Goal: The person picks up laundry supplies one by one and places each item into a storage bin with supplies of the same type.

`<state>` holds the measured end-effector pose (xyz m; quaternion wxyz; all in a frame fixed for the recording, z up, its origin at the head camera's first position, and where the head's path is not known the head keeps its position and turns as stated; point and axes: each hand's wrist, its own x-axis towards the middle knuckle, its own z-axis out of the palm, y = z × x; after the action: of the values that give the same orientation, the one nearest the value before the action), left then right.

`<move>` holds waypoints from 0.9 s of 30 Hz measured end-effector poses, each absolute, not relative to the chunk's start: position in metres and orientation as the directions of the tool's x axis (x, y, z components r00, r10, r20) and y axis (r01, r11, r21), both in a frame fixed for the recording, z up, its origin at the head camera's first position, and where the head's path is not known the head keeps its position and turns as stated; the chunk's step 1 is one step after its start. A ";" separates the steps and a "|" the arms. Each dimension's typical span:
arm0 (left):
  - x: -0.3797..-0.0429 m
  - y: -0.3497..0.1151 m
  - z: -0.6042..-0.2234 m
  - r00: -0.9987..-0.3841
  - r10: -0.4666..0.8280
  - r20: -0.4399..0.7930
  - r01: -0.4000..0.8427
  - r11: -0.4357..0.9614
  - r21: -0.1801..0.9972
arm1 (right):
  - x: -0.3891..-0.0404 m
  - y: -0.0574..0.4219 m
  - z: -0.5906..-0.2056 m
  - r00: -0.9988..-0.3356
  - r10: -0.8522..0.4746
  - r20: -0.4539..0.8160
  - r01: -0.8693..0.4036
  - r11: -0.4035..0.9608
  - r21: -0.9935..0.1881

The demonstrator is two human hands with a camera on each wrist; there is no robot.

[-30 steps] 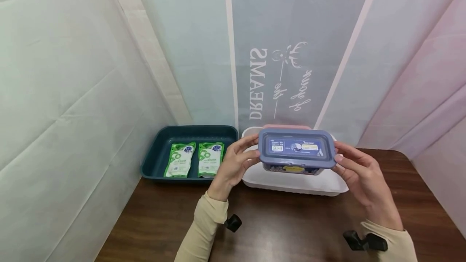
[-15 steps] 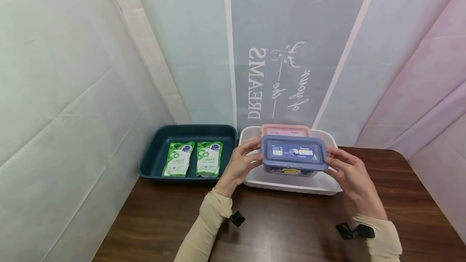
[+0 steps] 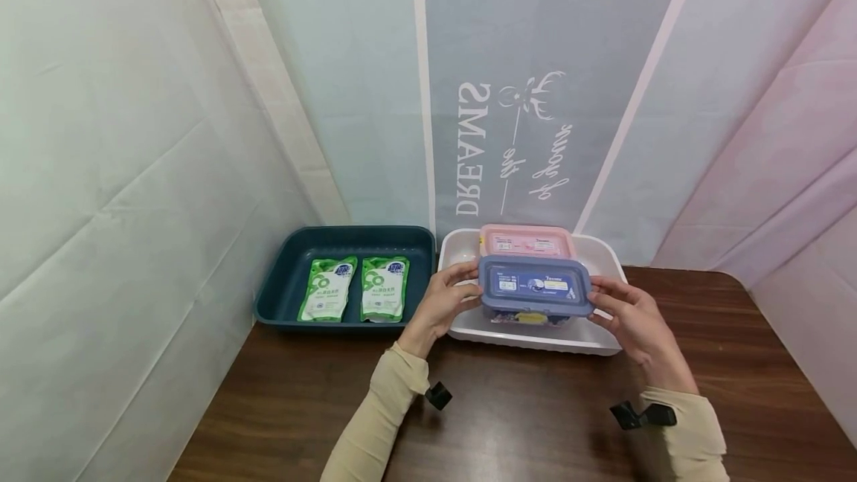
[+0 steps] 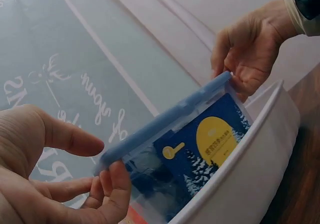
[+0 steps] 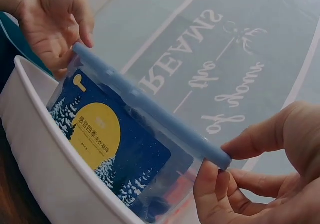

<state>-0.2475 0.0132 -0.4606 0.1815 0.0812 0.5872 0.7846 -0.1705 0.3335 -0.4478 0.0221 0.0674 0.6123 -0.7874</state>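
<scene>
A clear box of laundry pods with a blue lid (image 3: 535,287) sits partly down inside the white tray (image 3: 535,342), its lid above the tray's rim. My left hand (image 3: 443,303) pinches the lid's left end between thumb and fingers. At the opposite end, my right hand (image 3: 632,318) grips the lid the same way. The box's front label (image 5: 100,131) is dark blue with a yellow moon and snowy trees. Right behind it in the tray stands a similar box with a pink lid (image 3: 529,242), partly covered by the blue one.
To the left, a dark green tray (image 3: 281,311) holds two green-and-white pouches (image 3: 384,288), lying side by side. Both trays stand on a brown wooden table (image 3: 515,415), close to the printed curtain (image 3: 515,36) at the back.
Both hands have lowered the blue-lidded box into the white tray, shifting it slightly left and toward me. More of the pink-lidded box shows behind it.
</scene>
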 end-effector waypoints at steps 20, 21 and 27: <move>-0.252 0.020 -0.472 -0.929 0.338 -0.151 -0.212 -0.151 0.965 | -0.176 0.336 -0.461 -0.976 0.050 -0.212 0.205 -0.115 -0.972; -0.252 0.020 -0.472 -0.929 0.336 -0.153 -0.213 -0.148 0.966 | -0.177 0.336 -0.462 -0.976 0.050 -0.212 0.205 -0.111 -0.972; -0.252 0.020 -0.475 -0.931 0.329 -0.158 -0.211 -0.132 0.969 | -0.181 0.336 -0.464 -0.974 0.049 -0.222 0.218 -0.080 -0.973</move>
<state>-0.2522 0.0197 -0.4747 0.1797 0.0466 0.6339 0.7508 -0.1806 0.3356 -0.4643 0.0579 0.0990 0.6757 -0.7282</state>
